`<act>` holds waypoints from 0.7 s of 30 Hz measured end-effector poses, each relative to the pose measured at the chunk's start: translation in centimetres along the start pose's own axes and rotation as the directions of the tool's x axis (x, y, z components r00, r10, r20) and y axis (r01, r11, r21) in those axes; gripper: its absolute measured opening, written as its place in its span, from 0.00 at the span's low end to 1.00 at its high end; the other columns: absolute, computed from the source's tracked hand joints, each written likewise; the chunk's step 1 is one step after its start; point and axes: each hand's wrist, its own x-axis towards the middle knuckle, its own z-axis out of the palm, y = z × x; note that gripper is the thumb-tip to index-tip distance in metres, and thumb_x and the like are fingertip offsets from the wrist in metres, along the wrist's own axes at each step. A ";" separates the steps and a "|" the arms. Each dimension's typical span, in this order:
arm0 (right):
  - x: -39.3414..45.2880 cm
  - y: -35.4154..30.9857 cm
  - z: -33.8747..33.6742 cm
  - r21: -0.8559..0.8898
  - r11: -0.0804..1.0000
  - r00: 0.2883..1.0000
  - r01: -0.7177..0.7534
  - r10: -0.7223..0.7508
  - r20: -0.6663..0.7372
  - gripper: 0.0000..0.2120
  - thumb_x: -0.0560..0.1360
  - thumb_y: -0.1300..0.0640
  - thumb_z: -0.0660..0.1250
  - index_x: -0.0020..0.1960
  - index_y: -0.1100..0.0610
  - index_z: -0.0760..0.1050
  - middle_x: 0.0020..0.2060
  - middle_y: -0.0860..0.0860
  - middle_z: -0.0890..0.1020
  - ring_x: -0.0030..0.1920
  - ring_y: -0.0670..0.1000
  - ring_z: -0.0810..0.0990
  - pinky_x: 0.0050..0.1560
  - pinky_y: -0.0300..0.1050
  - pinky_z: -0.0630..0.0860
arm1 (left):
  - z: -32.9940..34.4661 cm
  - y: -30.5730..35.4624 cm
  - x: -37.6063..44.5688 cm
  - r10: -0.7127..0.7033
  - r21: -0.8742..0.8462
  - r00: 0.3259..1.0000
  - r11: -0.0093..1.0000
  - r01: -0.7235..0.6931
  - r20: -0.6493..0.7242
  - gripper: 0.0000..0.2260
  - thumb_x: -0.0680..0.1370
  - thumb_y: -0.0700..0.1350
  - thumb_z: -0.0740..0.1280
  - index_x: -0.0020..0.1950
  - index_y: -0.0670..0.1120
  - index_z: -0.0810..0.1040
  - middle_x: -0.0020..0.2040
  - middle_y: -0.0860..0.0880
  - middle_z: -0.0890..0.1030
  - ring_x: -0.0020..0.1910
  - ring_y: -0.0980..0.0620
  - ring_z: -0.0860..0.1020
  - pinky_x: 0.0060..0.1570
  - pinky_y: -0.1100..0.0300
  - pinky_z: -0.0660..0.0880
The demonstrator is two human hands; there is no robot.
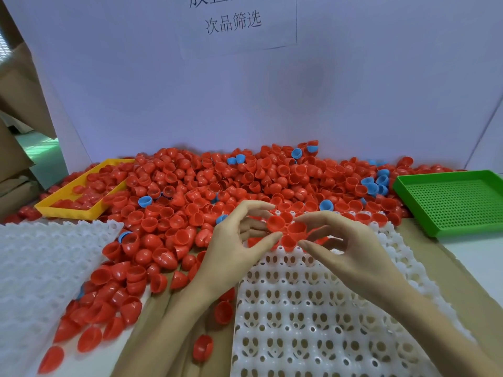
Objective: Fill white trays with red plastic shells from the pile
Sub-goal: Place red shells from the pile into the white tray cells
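Red shells: glossy red plastic half-domes, hollow, round-rimmed; three clustered at the far edge of the front tray, rims facing up or toward the camera, between both hands.
Left hand: thumb and forefinger curled round the leftmost shell of the cluster, pinching it.
Right hand: fingers bent, forefinger and thumb closed on the shells from the right.
Front white tray: one, moulded white plastic with rows of perforated cups, lying under the forearms; nearly all cups in view unfilled.
Second white tray: one, same make, on the left, loose shells along its right edge.
Pile: red shells too many to count, heaped across the surface behind the trays and spilling forward on the left.
Blue shells: same shape, roughly a dozen scattered in the pile, several grouped at the right.
Yellow tray: one, left rear, holding red shells.
Green tray: one, perforated floor, right.
Backdrop: white board with a printed paper sign.
Surface: brown cardboard sheet beneath the trays.
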 end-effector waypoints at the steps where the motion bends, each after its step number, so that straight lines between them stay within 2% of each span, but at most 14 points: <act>1: 0.0 0.0 0.0 -0.003 1.000 1.000 0.002 -0.002 0.001 0.18 0.75 0.59 0.78 0.61 0.45 0.81 0.51 0.43 0.86 0.51 0.48 0.86 0.48 0.47 0.85 | 0.0 0.0 0.0 0.014 0.013 1.000 1.000 -0.014 0.004 0.18 0.77 0.42 0.77 0.65 0.53 0.79 0.58 0.57 0.82 0.57 0.51 0.84 0.57 0.60 0.81; 5: -0.1 0.1 0.2 -0.014 1.000 1.000 -0.004 0.004 0.014 0.18 0.76 0.59 0.77 0.62 0.44 0.79 0.50 0.42 0.85 0.51 0.47 0.86 0.49 0.47 0.84 | 0.1 0.1 0.0 0.090 0.109 0.996 0.990 -0.091 0.015 0.15 0.78 0.43 0.77 0.62 0.55 0.80 0.58 0.54 0.81 0.56 0.48 0.83 0.55 0.59 0.81; 8: -0.1 0.1 0.1 -0.010 1.000 1.000 -0.006 0.006 -0.019 0.17 0.79 0.58 0.73 0.64 0.44 0.77 0.49 0.40 0.84 0.50 0.47 0.86 0.49 0.45 0.84 | -0.6 -0.7 0.4 0.087 0.317 0.989 0.947 -0.045 -0.120 0.11 0.79 0.48 0.74 0.60 0.54 0.78 0.54 0.57 0.79 0.51 0.53 0.81 0.49 0.60 0.80; 9: -0.1 0.2 0.1 -0.004 1.000 0.999 -0.011 0.011 -0.039 0.16 0.80 0.58 0.71 0.65 0.45 0.77 0.49 0.40 0.83 0.50 0.46 0.86 0.48 0.45 0.84 | -1.2 -1.1 0.5 0.079 0.452 0.978 0.892 0.017 -0.192 0.11 0.80 0.50 0.73 0.61 0.53 0.77 0.54 0.56 0.77 0.49 0.56 0.79 0.49 0.61 0.78; 10: 0.0 0.2 0.0 0.004 1.000 0.998 -0.018 0.018 -0.055 0.15 0.81 0.58 0.70 0.65 0.45 0.76 0.50 0.40 0.83 0.49 0.46 0.86 0.48 0.45 0.84 | -1.8 -1.7 0.5 0.070 0.602 0.963 0.792 0.105 -0.260 0.13 0.81 0.51 0.71 0.63 0.51 0.75 0.55 0.54 0.76 0.50 0.57 0.77 0.50 0.60 0.75; 11: -0.1 0.2 0.0 0.008 1.000 0.997 -0.024 0.025 -0.066 0.14 0.81 0.58 0.69 0.64 0.45 0.76 0.50 0.39 0.83 0.49 0.46 0.86 0.47 0.45 0.84 | -2.5 -2.3 0.6 0.059 0.725 0.948 0.660 0.197 -0.311 0.16 0.81 0.52 0.70 0.66 0.48 0.74 0.57 0.51 0.76 0.52 0.52 0.75 0.52 0.57 0.73; 12: -0.1 0.2 0.0 0.008 1.000 0.997 -0.029 0.029 -0.072 0.14 0.82 0.59 0.68 0.64 0.45 0.76 0.50 0.39 0.82 0.48 0.46 0.86 0.47 0.45 0.84 | -3.1 -2.8 0.6 0.052 0.802 0.939 0.537 0.262 -0.341 0.19 0.81 0.51 0.70 0.68 0.45 0.73 0.59 0.46 0.75 0.55 0.47 0.73 0.54 0.53 0.73; 13: -0.1 0.2 0.1 0.006 0.999 0.997 -0.032 0.032 -0.075 0.14 0.82 0.59 0.68 0.64 0.45 0.76 0.49 0.38 0.82 0.48 0.46 0.86 0.46 0.45 0.84 | -3.5 -3.3 0.6 0.046 0.839 0.936 0.461 0.289 -0.348 0.21 0.81 0.50 0.70 0.70 0.43 0.73 0.61 0.42 0.74 0.58 0.43 0.72 0.56 0.49 0.72; 14: -0.1 0.1 0.1 0.004 0.999 0.997 -0.034 0.034 -0.076 0.14 0.82 0.59 0.68 0.64 0.45 0.77 0.49 0.38 0.82 0.48 0.46 0.86 0.46 0.45 0.84 | -3.9 -3.7 0.7 0.044 0.855 0.941 0.432 0.286 -0.337 0.21 0.81 0.49 0.69 0.71 0.42 0.73 0.63 0.40 0.73 0.60 0.41 0.71 0.59 0.48 0.72; 19: -0.2 0.0 0.1 0.008 0.999 0.997 -0.038 0.039 -0.074 0.13 0.82 0.60 0.67 0.62 0.45 0.77 0.48 0.39 0.83 0.47 0.47 0.87 0.43 0.43 0.83 | -3.6 -5.1 2.0 -0.034 0.817 0.988 0.560 0.141 -0.148 0.18 0.84 0.51 0.64 0.71 0.43 0.75 0.71 0.46 0.73 0.70 0.46 0.71 0.69 0.50 0.70; 21: -0.2 -0.1 0.1 0.007 0.999 0.996 -0.041 0.041 -0.073 0.13 0.83 0.61 0.67 0.61 0.45 0.78 0.48 0.39 0.83 0.47 0.46 0.87 0.43 0.44 0.84 | -3.6 -5.7 2.9 -0.084 0.820 0.992 0.558 0.128 -0.099 0.19 0.86 0.53 0.62 0.72 0.44 0.74 0.75 0.47 0.72 0.74 0.47 0.70 0.72 0.50 0.67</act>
